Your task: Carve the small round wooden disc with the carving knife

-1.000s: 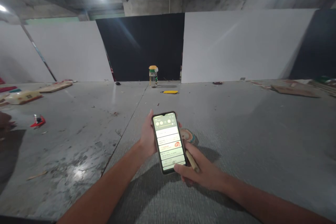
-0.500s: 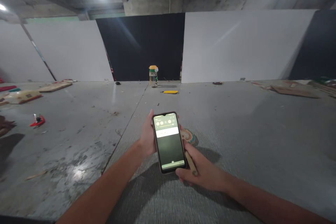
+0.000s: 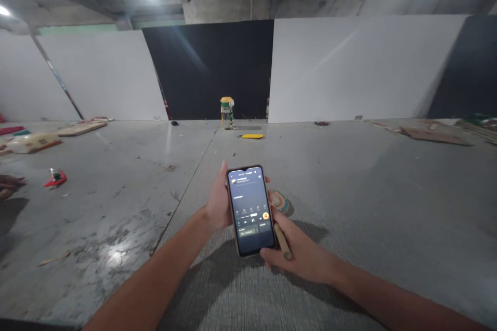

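- The left hand (image 3: 218, 204) was closed around the left side of the smartphone (image 3: 251, 207), its thumb pointing up along the edge.
- The smartphone sat between the 2 hands, tilted screen-up, lit with a dark blue media-player page and a pause symbol.
- The right hand (image 3: 298, 249) was curled partly shut at the phone's lower right, thumb at the bottom corner, with a tan stick (image 3: 282, 243) tucked in its grip; how much of the phone's weight it bore could not be told.
- Just beyond the right grip, a round, multicoloured object (image 3: 280, 202) lay partly hidden.
- Farther ahead of the grip lay a yellow utility knife (image 3: 252, 136), with a yellow-lidded water bottle (image 3: 227, 114) upright behind it.
- Well left of the grip was a co-worker's hand (image 3: 11, 186).
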`<action>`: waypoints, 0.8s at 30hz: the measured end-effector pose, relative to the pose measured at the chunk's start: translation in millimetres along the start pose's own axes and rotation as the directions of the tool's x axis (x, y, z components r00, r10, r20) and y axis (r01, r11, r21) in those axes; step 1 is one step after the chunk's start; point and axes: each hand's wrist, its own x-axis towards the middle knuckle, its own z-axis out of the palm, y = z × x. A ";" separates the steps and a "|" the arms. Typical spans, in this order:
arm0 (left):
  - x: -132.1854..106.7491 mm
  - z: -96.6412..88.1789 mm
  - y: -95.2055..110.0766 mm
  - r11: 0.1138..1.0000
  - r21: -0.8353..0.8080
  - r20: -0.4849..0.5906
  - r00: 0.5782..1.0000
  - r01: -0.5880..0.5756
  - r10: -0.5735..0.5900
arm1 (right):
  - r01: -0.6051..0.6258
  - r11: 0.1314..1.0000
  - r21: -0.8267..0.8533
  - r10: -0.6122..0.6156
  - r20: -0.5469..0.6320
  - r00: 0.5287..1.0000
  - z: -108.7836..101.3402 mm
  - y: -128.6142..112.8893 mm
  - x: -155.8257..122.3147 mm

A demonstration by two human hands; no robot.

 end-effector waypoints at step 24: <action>1.4 3.8 -7.2 0.993 0.033 0.028 0.994 -0.109 0.108 | -0.073 0.984 0.162 0.094 -0.124 0.988 6.4 5.1 3.7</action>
